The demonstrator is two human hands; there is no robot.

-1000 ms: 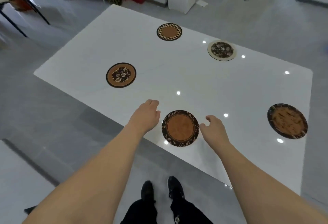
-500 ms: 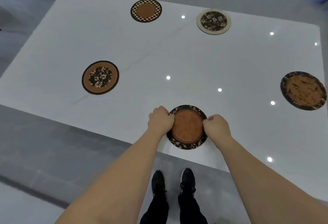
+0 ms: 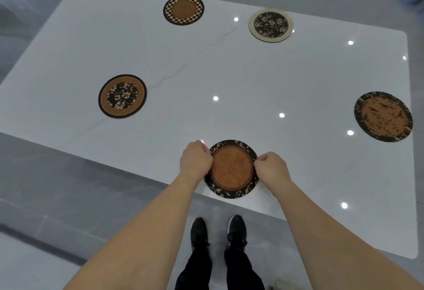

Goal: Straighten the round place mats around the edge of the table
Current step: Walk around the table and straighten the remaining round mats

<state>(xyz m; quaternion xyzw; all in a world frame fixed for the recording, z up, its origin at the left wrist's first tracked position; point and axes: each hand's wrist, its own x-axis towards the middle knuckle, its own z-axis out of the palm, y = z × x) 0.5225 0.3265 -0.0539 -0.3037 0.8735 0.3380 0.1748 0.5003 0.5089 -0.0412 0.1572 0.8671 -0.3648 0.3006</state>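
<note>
A round mat with a brown centre and a black leaf-patterned rim lies at the near edge of the white table. My left hand grips its left rim and my right hand grips its right rim, fingers closed on the edge. Several other round mats lie on the table: a floral one with a brown rim at the left, a checkered one at the far side, a cream-rimmed floral one beside it, and a dark mottled brown one at the right edge.
The table's near edge runs diagonally just below the held mat, with grey floor beneath. My black shoes stand close to that edge. Ceiling lights reflect as bright dots on the glossy tabletop.
One second ago both hands hovered open beside the near mat. They closed on its left and right rims and still hold it; the camera has moved in over the table.
</note>
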